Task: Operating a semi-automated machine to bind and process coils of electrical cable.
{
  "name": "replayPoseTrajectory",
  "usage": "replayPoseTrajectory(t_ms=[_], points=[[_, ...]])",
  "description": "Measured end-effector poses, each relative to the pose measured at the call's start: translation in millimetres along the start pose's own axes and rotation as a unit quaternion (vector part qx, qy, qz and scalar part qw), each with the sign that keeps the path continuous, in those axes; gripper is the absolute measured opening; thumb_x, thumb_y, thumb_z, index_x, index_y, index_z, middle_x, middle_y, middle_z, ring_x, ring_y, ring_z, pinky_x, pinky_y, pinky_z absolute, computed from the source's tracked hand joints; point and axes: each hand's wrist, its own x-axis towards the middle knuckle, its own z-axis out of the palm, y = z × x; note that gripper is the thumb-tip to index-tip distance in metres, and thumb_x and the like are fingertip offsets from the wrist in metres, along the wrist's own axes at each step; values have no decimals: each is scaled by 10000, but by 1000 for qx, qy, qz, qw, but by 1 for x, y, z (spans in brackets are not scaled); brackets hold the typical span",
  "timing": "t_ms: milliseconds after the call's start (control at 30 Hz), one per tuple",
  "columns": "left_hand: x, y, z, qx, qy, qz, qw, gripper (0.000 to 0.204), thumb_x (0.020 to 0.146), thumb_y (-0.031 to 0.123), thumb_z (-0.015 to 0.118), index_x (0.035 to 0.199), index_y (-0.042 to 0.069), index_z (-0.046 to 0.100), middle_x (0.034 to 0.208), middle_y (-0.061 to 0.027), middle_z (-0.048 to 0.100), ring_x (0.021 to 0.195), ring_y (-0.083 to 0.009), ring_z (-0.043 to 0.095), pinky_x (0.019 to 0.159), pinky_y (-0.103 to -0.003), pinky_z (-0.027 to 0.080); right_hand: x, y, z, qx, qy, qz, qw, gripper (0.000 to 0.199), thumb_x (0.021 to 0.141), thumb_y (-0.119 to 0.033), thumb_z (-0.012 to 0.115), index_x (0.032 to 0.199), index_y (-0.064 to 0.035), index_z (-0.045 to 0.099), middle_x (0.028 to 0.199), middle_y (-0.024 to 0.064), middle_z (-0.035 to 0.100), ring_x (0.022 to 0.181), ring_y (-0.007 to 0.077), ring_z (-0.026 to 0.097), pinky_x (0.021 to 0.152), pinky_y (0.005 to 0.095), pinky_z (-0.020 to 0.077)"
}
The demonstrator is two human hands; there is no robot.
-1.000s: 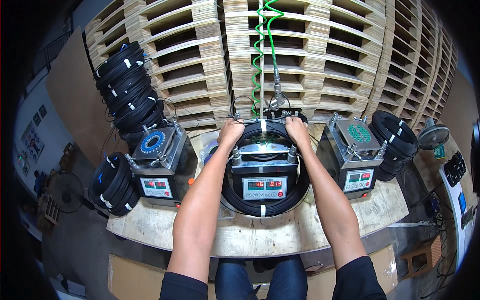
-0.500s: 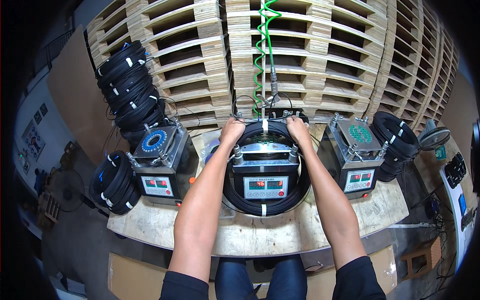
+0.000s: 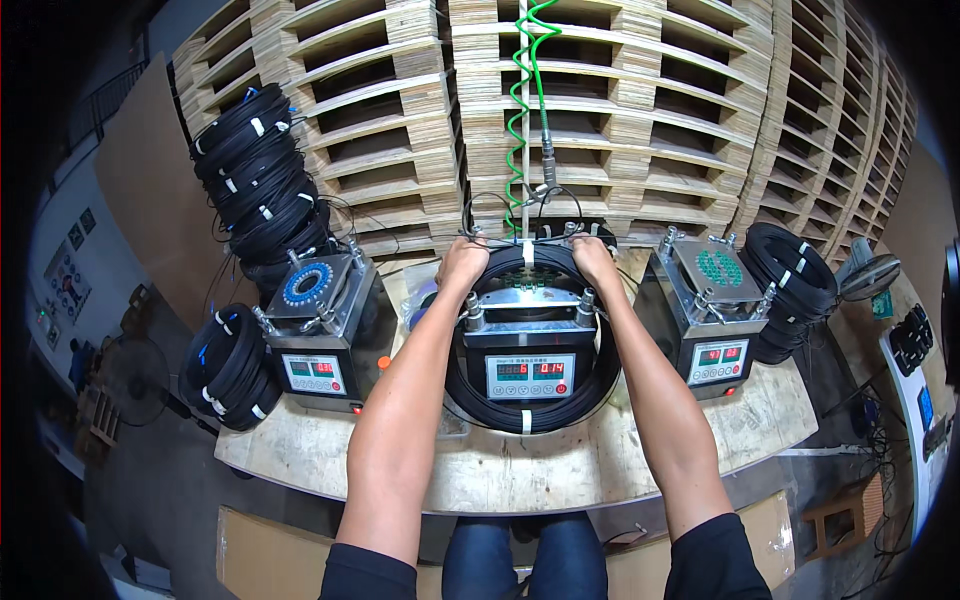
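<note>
Three machines [image 3: 530, 345] sit in a row at centre frame on the table [image 3: 500, 465]; pallets [image 3: 620, 110] stand behind, cable coils [image 3: 260, 170] at upper left.

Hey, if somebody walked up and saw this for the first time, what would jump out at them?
Dead centre, the left hand and right hand grip the far side of a big black coil of cable looped around a grey metal machine with a red digital display. A bright green spiral hose hangs above it, against a wall of stacked wooden pallets. On the left, a tall leaning stack of black cable coils stands out.
</note>
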Motion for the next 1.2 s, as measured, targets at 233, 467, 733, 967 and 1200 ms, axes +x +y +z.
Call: replayPoseTrajectory(t_ms=[233,467,733,967,1200], points=[[14,-19,4,-46,-14,35,998,600,977,578,410,1308,129,631,1374,-182,602,1294,-413,540,1062,-510,425,-46,-52,-15,-16,32,55,998,497,931,-372,403,1328,-162,616,1295,253,620,1215,447,580,1044,507,449],[18,-23,1,-24,-20,17,999,636,961,642,402,1400,208,551,1436,-155,560,1336,-381,512,1095,-507,396,-27,-33,0,-10,25,28,999,492,925,-344,415,1351,-188,606,1285,260,626,1212,447,585,1040,505,452],[-3,-4,-2,-17,20,-1,1000,514,1003,479,441,1259,97,669,1295,-175,655,1265,-347,575,1043,-410,436,-13,-13,2,12,12,17,1000,488,935,-345,403,1333,-165,620,1317,235,616,1239,432,571,1052,497,442],[29,-23,15,-54,-26,51,997,568,986,553,417,1336,151,616,1376,-184,599,1305,-401,533,1075,-516,414,-32,-39,-15,-28,22,75,997,522,937,-396,390,1288,-111,651,1311,270,605,1235,445,568,1054,500,440],[-5,-2,0,-24,17,-13,999,525,995,517,420,1297,151,645,1343,-162,629,1302,-361,541,1058,-444,421,-35,-41,-14,-32,21,72,997,512,943,-378,379,1242,-76,665,1302,283,602,1227,461,564,1043,515,444]])
